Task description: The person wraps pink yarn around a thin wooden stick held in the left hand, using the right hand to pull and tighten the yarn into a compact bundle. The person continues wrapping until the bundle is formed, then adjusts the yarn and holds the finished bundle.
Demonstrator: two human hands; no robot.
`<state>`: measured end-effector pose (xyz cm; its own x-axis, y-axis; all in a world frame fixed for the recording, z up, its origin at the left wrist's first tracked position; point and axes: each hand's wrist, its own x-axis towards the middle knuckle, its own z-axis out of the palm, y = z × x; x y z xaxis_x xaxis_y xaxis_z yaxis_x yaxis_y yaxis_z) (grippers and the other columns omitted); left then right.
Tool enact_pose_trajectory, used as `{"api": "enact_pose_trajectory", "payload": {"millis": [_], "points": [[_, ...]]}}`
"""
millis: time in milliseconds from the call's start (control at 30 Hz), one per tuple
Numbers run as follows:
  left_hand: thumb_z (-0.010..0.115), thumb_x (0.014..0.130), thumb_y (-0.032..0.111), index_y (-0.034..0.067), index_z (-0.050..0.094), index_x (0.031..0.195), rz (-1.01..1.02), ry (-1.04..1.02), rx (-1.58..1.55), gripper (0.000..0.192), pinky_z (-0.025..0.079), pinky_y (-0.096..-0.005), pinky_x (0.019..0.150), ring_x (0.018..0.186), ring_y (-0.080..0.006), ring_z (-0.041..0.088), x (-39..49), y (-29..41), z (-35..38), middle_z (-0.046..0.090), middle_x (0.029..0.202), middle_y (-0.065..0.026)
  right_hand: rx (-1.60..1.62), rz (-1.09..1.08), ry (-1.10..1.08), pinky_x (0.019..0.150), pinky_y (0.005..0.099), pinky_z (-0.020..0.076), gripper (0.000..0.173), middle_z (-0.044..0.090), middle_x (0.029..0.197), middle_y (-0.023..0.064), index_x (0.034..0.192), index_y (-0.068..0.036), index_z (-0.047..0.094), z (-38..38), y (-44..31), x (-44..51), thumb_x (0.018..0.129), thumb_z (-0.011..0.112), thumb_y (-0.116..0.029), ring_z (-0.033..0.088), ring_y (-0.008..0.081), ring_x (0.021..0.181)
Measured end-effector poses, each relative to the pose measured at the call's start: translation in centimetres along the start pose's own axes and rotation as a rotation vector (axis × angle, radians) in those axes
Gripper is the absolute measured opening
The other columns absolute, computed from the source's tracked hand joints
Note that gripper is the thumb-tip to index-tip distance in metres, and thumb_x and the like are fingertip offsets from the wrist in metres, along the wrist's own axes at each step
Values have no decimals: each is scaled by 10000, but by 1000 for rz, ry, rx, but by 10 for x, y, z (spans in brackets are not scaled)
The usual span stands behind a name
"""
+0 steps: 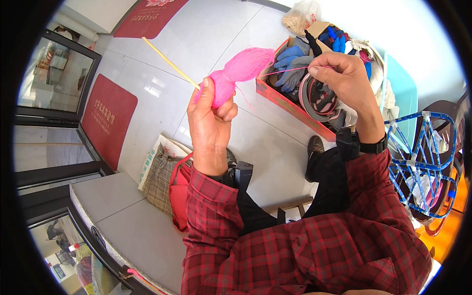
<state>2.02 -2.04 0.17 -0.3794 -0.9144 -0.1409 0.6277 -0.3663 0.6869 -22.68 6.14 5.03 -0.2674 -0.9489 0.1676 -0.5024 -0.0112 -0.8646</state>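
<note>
My left hand [211, 118] grips a bundle of bright pink thread [236, 72], wound so that it narrows in the middle. A thin pale wooden stick [171, 63] comes out of the bundle by my left thumb and slants up to the left. My right hand [341, 75] pinches a pink strand [289, 70] between thumb and forefinger. That strand runs taut from the bundle's right side to my right fingertips. A loose end of thread [244, 97] dangles below the bundle. My left fingers and palm hide the lower end of the stick.
A red cardboard box [291, 108] holds gloves [293, 61] and a pink helmet [320, 97]. Beside it stand a light-blue plastic bin [403, 88] and a blue woven basket [420, 162]. Bags [160, 180] lie by my left arm, near a tiled ledge [121, 199]. Red mats [109, 114] lie on the floor.
</note>
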Motion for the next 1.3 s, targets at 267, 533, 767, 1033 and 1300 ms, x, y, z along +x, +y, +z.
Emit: {"api": "enact_pose_trajectory", "payload": {"millis": [267, 533, 767, 1033, 1300], "points": [[595, 962, 223, 39, 516, 1037, 66, 47, -75, 214, 330, -251, 528, 586, -102, 396, 3, -4, -1, 523, 815, -7, 85, -87, -470, 562, 236, 409, 74, 578, 676, 0, 818, 13, 669, -4, -4, -8, 821, 682, -60, 511, 67, 621], [528, 993, 222, 7, 546, 1072, 28, -38, -194, 231, 345, -267, 565, 623, -126, 408, 3, -5, -4, 593, 924, -102, 74, -31, -719, 521, 286, 403, 106, 585, 704, 33, 814, 39, 652, 0, 4, -9, 824, 677, -64, 512, 115, 569], [507, 1003, 239, -2, 537, 1097, 31, -70, -226, 261, 341, -262, 561, 617, -120, 402, 2, -3, -2, 590, 924, -116, -17, -28, -537, 509, 234, 381, 124, 540, 637, -17, 826, 16, 676, 14, -5, -5, 870, 654, -98, 475, 61, 561], [526, 995, 252, -4, 531, 1088, -2, -76, -37, 272, 325, -251, 554, 611, -103, 384, -6, -15, 15, 565, 876, -74, 644, 291, -151, 436, 203, 300, 170, 522, 624, -42, 975, 21, 683, 65, -22, -8, 857, 661, -101, 381, 19, 478], [576, 967, 206, 10, 533, 1070, -5, -124, 130, 225, 313, -252, 550, 615, -90, 381, -13, -18, 28, 530, 819, -9, 907, 362, -205, 408, 230, 269, 148, 457, 583, -46, 898, 6, 671, 68, -11, -3, 822, 697, -118, 320, 40, 436]]}}
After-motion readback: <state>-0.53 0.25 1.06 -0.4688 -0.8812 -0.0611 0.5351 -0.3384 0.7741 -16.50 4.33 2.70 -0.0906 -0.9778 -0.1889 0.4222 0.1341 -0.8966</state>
